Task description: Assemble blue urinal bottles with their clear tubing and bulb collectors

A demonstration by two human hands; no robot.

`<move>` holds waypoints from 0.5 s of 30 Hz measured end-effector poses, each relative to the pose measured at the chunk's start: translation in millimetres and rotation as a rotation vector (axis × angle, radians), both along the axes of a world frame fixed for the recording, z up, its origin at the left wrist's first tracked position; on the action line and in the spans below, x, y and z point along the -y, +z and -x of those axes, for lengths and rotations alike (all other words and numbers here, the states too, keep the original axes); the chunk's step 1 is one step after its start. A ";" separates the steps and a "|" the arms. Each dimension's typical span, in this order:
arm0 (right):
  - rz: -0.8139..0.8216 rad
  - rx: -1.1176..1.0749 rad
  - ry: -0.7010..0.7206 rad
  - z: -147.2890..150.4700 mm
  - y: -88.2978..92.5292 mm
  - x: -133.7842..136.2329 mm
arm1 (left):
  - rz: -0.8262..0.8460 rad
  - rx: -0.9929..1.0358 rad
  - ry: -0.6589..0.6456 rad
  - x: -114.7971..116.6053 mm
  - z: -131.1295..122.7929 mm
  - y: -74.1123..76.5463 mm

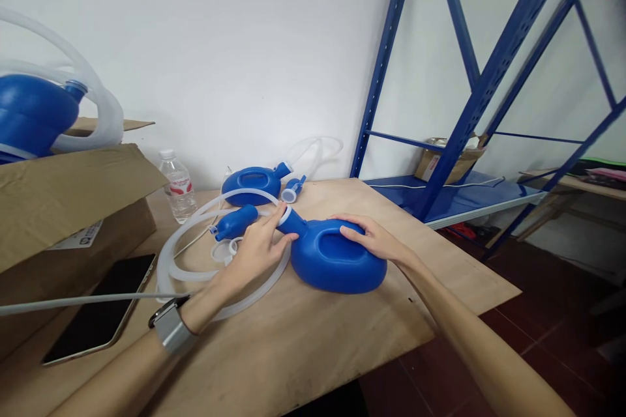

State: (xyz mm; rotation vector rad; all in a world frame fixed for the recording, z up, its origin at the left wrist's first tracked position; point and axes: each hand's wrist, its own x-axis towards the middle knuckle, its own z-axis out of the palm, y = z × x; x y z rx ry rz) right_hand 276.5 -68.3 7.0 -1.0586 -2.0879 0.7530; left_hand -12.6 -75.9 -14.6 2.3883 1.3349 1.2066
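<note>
A blue plastic urinal bottle with a handle opening lies on its side on the table. My right hand is closed around its handle. At the bottle's neck, my left hand pinches the whitish rim between thumb and fingers. A translucent hose lies in loops beside and behind my left wrist. Left of that hand rest a blue funnel-shaped piece and a clear round cap. Farther back is a second blue urinal bottle, with another blue funnel piece beside it.
An open cardboard box stands on the left, with a blue bottle and coiled hose above it. Nearby are a water bottle and a black tablet. Blue metal shelving rises beyond the table's right edge.
</note>
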 end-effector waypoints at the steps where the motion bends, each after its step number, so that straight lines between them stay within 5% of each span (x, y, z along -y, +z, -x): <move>1: 0.002 -0.005 0.002 -0.2 -0.2 0.0 | 0.016 0.038 0.005 0.9 -1.5 2.4; 5: 0.031 -0.039 0.025 -1.4 -0.5 1.0 | 0.158 0.271 0.004 -3.6 -6.8 22.9; 11: 0.058 -0.053 0.032 -2.1 -1.2 3.7 | 1.014 0.691 -0.135 -37.5 -27.4 54.0; 15: 0.049 -0.058 0.031 -1.2 -1.2 2.8 | 0.998 0.689 -0.054 -46.2 -38.6 56.4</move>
